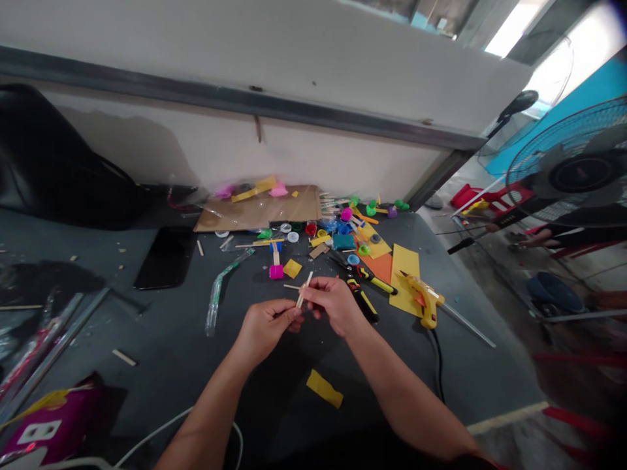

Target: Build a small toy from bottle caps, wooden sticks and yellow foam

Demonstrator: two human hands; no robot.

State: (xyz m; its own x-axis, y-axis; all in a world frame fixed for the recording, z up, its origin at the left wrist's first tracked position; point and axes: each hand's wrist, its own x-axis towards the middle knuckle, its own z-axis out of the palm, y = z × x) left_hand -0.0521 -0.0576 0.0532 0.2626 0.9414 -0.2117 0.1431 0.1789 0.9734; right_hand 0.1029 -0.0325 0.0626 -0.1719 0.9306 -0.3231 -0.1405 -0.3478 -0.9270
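Observation:
Over the middle of the dark table, my left hand pinches the lower end of some short pale wooden sticks. My right hand grips the same sticks higher up, its fingertips close to those of my left. Their exact number is hard to make out. Beyond my hands lies a small yellow paper square, beside a little piece with sticks between a blue and a magenta part. Yellow-and-black handled pliers lie just right of my right hand.
A yellow hot glue gun with a black cord rests at the right on yellow paper. Coloured bottle caps and a cardboard sheet lie at the back. Leftward are a black phone and a purple power socket box.

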